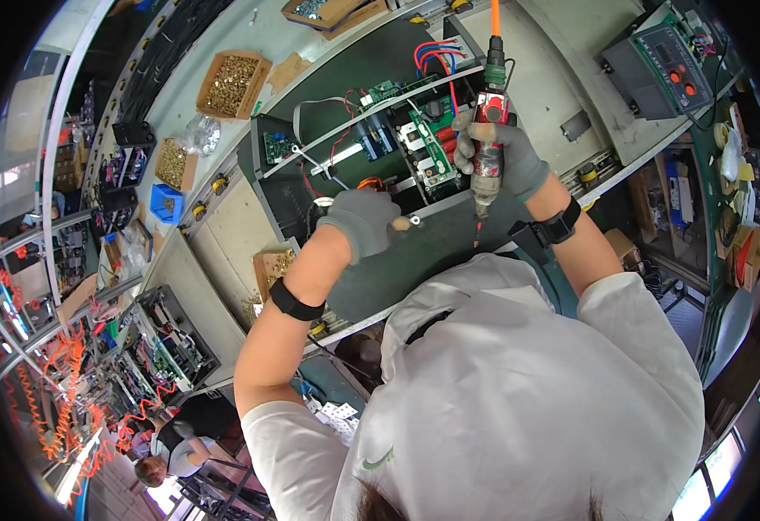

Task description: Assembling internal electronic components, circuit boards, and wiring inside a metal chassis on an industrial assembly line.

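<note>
My left hand (364, 224), in a grey glove, is closed over the near edge of an open dark metal chassis (283, 204). A small pale ring-shaped end (415, 220) pokes out beside its thumb; what the fingers hold is otherwise hidden. In the chassis sit green circuit boards (432, 149), dark blue cylindrical capacitors (378, 139) and red and blue wires (437, 54). My right hand (506, 156), gloved too, grips a red and silver power screwdriver (488, 167) at the chassis's right side. Its bit points toward me, touching nothing visible. An orange hose (495, 17) runs from its far end.
Cardboard boxes of brass-coloured fasteners (232, 84) and a blue bin (166, 204) stand at the left. Another small fastener box (273, 267) lies near my left forearm. A grey control box with red knobs (668, 69) stands at the right. Another person (176, 451) is at lower left.
</note>
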The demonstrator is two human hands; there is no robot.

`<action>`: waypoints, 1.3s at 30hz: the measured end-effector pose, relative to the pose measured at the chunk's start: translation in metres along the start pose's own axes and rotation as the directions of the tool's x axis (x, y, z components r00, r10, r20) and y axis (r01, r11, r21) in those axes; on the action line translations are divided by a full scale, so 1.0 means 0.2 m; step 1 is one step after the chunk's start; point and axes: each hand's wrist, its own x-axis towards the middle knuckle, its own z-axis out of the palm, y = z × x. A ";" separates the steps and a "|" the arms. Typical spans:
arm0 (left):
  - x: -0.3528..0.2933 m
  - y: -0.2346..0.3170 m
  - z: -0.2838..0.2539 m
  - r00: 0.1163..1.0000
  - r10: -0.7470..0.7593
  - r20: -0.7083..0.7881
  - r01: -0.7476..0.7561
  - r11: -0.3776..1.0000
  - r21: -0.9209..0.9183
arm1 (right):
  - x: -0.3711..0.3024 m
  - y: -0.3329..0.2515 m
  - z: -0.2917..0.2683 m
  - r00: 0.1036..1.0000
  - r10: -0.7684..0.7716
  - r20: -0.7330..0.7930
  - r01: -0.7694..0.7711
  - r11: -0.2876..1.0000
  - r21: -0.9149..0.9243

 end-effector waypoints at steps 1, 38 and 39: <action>-0.01 -0.02 -0.02 1.000 -0.017 -0.007 0.017 0.997 -0.075 | 0.00 0.00 -0.01 1.000 0.002 0.003 -0.002 1.000 0.007; 0.19 -0.10 0.21 0.977 -0.020 -0.213 0.002 0.997 -0.083 | -0.03 0.01 0.01 0.996 -0.090 0.023 0.091 0.996 -0.021; 0.20 -0.09 0.20 0.978 -0.018 -0.207 0.002 0.997 -0.080 | -0.03 0.01 0.02 0.996 -0.093 0.016 0.093 0.995 -0.025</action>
